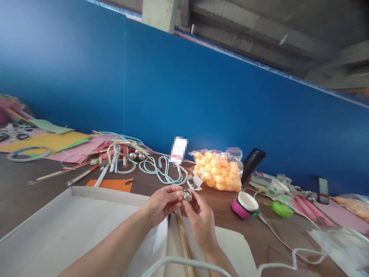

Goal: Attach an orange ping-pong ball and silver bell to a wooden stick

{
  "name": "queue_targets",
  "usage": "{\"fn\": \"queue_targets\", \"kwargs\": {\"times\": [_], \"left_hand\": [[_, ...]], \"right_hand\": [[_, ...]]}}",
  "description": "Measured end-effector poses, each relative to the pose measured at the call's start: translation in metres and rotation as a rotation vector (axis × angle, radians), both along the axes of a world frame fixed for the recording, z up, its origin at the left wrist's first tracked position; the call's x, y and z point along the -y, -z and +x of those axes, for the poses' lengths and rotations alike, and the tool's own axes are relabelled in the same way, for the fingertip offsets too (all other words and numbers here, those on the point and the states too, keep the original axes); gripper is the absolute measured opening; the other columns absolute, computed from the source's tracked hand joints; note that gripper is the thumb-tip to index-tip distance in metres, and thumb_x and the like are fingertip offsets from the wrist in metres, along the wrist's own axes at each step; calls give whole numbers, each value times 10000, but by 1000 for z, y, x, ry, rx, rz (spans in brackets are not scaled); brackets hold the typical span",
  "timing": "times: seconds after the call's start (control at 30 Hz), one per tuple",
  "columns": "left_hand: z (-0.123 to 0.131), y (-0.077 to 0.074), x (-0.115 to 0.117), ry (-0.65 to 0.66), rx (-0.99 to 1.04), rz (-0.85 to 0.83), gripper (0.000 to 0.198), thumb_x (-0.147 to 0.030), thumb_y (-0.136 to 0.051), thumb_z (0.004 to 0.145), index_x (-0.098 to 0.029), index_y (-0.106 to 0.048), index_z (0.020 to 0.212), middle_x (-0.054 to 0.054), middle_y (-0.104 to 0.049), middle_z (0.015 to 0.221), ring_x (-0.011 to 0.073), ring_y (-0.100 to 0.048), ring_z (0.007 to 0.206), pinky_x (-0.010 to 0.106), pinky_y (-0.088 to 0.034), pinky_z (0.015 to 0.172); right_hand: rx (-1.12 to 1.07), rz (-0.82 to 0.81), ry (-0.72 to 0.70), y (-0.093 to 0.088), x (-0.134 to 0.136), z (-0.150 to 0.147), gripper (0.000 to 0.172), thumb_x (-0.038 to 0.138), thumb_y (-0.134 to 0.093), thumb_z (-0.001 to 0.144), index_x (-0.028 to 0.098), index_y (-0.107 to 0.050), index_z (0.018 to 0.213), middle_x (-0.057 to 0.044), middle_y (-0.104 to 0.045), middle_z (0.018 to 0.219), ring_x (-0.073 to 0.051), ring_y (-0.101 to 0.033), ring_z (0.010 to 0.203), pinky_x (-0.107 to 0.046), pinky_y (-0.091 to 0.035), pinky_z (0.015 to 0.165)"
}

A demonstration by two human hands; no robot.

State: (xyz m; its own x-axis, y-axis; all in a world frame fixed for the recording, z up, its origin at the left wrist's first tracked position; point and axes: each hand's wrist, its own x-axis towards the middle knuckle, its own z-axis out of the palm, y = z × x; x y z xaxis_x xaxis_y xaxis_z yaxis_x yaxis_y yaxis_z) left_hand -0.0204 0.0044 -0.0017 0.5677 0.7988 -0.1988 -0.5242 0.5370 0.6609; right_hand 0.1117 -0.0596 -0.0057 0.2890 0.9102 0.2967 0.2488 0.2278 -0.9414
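A small shiny silver jingle bell [187,196] is held between both hands, above the near part of the table. My left hand [163,204] is closed, its thumb and fingertips pinching at the bell's left side. From the right, my right hand [200,219] grips the same bell between thumb and index finger. Whether a cord or wire passes through the bell is too small to tell. Below the hands runs a wooden stick [183,244], and a pale cord [184,261] loops across the bottom edge. Several similar silver bells [137,155] lie at the back left.
A white tray [106,193] fills the near left. Behind the hands are coiled light-blue cord [164,169], a bag of orange balls [217,169] and a black cylinder [253,165]. A pink-banded cup [244,206], a phone [323,190] and white cable [276,240] lie right. Blue panels [184,100] stand behind.
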Motion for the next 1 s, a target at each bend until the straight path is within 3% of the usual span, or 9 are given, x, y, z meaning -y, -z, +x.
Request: {"fn": "queue_targets", "kwargs": {"times": [1.0], "left_hand": [[-1, -2, 3, 6, -54, 139, 177, -138, -717, 653, -113, -593, 776, 31, -612, 734, 69, -593, 617, 162, -512, 632]], "right_hand": [[42, 25, -60, -2, 4, 0, 366, 305, -597, 789, 189, -582, 1135, -70, -642, 987, -208, -624, 785, -286, -525, 668]]}}
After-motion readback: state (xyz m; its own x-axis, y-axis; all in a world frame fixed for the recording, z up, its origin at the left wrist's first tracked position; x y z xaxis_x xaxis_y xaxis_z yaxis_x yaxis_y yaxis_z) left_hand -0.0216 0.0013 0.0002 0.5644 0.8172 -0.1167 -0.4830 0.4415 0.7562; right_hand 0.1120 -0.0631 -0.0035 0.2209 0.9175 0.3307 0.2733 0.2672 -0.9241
